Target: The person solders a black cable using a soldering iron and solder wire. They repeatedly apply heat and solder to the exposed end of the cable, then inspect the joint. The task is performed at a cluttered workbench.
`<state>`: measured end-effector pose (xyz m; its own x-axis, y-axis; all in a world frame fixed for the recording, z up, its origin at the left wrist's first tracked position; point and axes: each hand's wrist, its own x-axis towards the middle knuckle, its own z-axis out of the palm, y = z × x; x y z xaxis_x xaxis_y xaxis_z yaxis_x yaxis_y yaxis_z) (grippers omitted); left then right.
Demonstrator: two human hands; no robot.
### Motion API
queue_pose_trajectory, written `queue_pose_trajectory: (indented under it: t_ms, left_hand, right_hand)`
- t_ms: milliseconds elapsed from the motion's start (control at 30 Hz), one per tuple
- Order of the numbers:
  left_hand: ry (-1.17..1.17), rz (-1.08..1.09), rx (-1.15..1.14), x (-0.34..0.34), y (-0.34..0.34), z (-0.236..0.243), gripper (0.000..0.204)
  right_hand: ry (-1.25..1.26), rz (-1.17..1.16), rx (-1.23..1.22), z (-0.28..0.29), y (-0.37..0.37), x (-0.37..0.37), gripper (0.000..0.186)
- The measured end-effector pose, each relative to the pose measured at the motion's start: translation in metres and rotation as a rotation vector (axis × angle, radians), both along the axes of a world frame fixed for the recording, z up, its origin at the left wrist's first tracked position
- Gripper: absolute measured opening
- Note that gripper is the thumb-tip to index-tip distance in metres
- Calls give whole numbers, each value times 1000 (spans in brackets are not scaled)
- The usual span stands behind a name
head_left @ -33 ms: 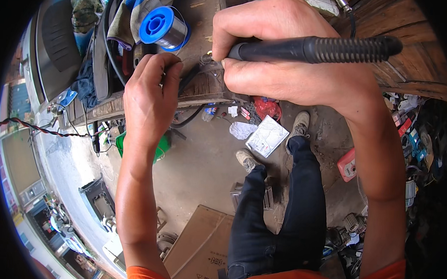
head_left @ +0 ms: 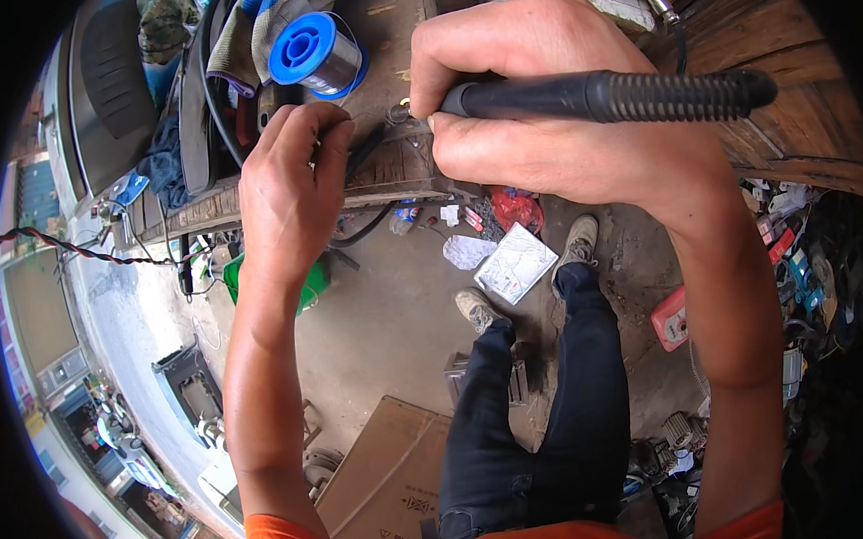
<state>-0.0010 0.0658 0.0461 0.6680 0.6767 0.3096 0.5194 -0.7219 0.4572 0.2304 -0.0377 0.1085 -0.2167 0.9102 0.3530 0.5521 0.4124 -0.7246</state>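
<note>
My right hand [head_left: 553,55] is closed around the black handle of a soldering iron [head_left: 571,96]. A ribbed cord sleeve runs off the handle to the right; its tip is hidden behind my fingers. My left hand [head_left: 292,174] is at the bench edge, thumb and fingers pinched together. What they hold is hidden, though a black cable [head_left: 364,151] shows right beside the thumb. Between my hands, a small metal ring-shaped piece [head_left: 397,113] lies on the wooden bench [head_left: 388,30]. Just beyond my left hand stands a blue spool of solder wire [head_left: 301,51].
Cloth gloves [head_left: 255,26] and a dark curved panel [head_left: 110,78] are at the far left. Below the bench are a green bin [head_left: 314,286], a white box [head_left: 517,263] and a red container [head_left: 670,319]. A large cardboard box [head_left: 386,477] lies near my legs. Clutter lines the right side.
</note>
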Motion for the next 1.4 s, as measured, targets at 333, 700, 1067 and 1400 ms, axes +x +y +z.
queue_pose_trajectory:
  t_ms: [333,700,1067,1400]
  left_hand:
    - [28,3,32,0,-1,1,11]
    - [14,20,-46,-1,-4,0,5]
    - [4,-48,1,1,-6,-3,3]
    - [-78,88,-76,-11,-25,-22,13]
  right_hand:
    - [53,17,-52,3,0,2,19]
    - [65,-1,-52,2,1,-3,17]
    - [109,-104,-204,-8,4,-6,16]
    - [111,-86,-149,-8,3,-4,15]
